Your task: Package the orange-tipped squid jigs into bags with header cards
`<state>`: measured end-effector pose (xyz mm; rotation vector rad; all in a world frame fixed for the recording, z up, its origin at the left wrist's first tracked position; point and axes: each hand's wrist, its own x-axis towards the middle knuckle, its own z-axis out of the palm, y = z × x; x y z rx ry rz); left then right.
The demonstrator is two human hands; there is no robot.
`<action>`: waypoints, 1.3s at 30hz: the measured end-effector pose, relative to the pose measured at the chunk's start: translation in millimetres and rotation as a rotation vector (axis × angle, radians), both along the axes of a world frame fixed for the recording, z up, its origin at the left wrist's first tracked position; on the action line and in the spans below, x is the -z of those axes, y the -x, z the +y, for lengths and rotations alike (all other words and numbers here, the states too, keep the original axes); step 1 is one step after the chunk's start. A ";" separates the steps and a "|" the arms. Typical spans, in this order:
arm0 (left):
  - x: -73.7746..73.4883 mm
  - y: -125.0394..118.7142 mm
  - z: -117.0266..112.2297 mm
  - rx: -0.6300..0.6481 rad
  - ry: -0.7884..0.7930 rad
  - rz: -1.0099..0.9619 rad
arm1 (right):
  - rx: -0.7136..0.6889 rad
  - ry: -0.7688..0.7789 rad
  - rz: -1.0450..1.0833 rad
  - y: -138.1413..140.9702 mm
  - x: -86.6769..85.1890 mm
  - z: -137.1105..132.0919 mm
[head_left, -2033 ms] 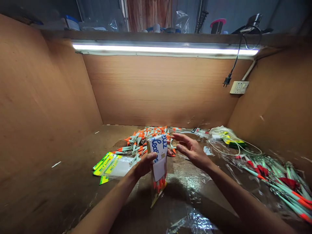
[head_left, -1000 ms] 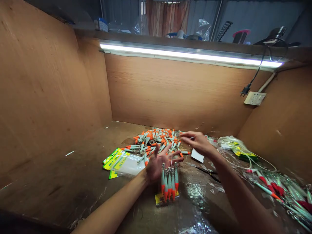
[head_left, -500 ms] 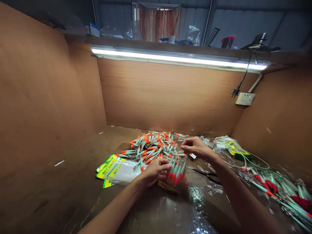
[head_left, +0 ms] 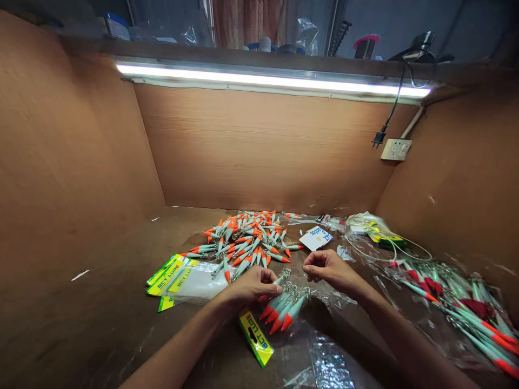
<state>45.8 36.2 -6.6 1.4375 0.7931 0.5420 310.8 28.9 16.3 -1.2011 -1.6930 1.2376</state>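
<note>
Left hand (head_left: 253,286) pinching 1 slim lure (head_left: 279,280); right hand (head_left: 332,272) pinched together, near smooth, tapered, wire-hooked lures (head_left: 295,310).

The slim, tapered pale-green and orange lures (head_left: 292,316) looked like smooth plastic with a soft sheen, their silvery wire hooks (head_left: 307,292) metallic. The flat clear plastic bags (head_left: 208,281) shone faintly; the yellow-and-green printed header card (head_left: 256,337) seemed smooth. The brown tabletop (head_left: 101,319) was scuffed, and the tan back panel (head_left: 259,151) showed matt wood grain.
</note>
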 end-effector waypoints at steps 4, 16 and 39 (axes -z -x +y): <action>1.7 3.0 3.0 0.037 0.045 0.041 | 0.024 -0.055 -0.144 -0.2 6.8 0.9; 14.1 -8.9 -0.7 -0.200 -0.130 0.157 | 0.197 -0.415 -0.495 33.2 3.3 -30.3; 7.7 3.8 0.9 0.042 -0.248 0.314 | 0.081 -0.252 -0.405 9.2 9.4 -10.1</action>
